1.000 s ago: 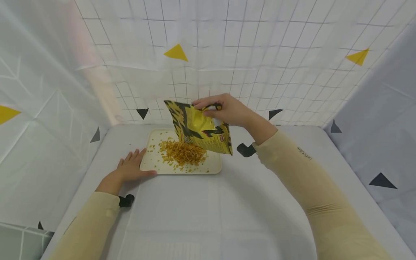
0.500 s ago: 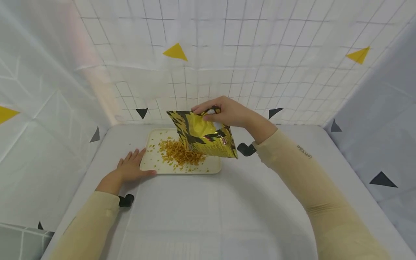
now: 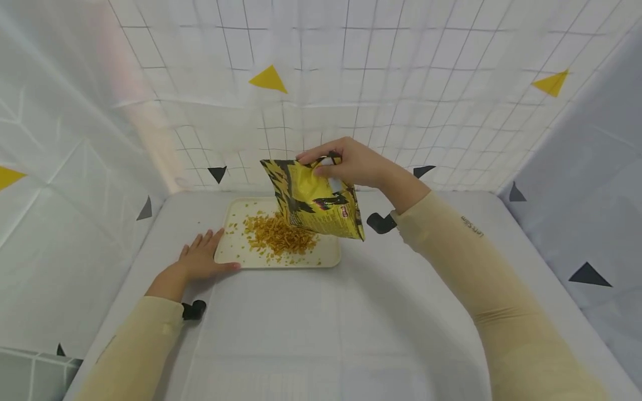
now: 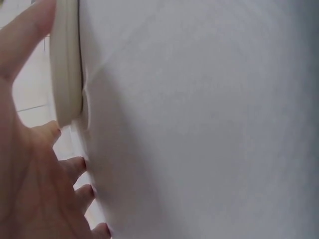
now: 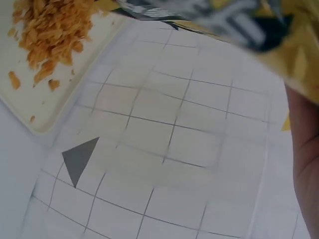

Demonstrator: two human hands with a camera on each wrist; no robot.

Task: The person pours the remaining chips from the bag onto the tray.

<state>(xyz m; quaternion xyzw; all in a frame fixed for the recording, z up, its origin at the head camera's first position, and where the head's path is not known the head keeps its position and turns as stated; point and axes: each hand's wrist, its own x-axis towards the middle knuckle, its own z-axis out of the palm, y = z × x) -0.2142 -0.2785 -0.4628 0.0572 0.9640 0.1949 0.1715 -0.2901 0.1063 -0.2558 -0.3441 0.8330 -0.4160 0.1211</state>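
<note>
My right hand [image 3: 361, 162] pinches a yellow and black snack bag [image 3: 323, 209] by its upper part, thumb in front and fingers behind. The bag tilts with its left end toward the tray and hangs over a heap of crunchy orange-brown snack pieces [image 3: 271, 235]. Under the heap lies a cream rectangular tray [image 3: 328, 257], also seen as a rim [image 4: 67, 64] in the left wrist view. At the tray's front left corner, my left hand [image 3: 198, 263] spreads its fingers: the thumb lies along the front edge, the index fingertip at the left side. The bag hides part of the tray.
A white cloth covers the table [image 3: 281, 323]. Behind it rises a white gridded curtain [image 3: 416, 111] with yellow and black triangles, and pale sheets [image 3: 577, 184] hang at both sides. Small green-yellow crumbs [image 3: 247, 234] are scattered around the heap.
The right hand with the bag dips a little, then rises again, ending slightly higher and further right than half a second ago. The left hand and tray stay in place.
</note>
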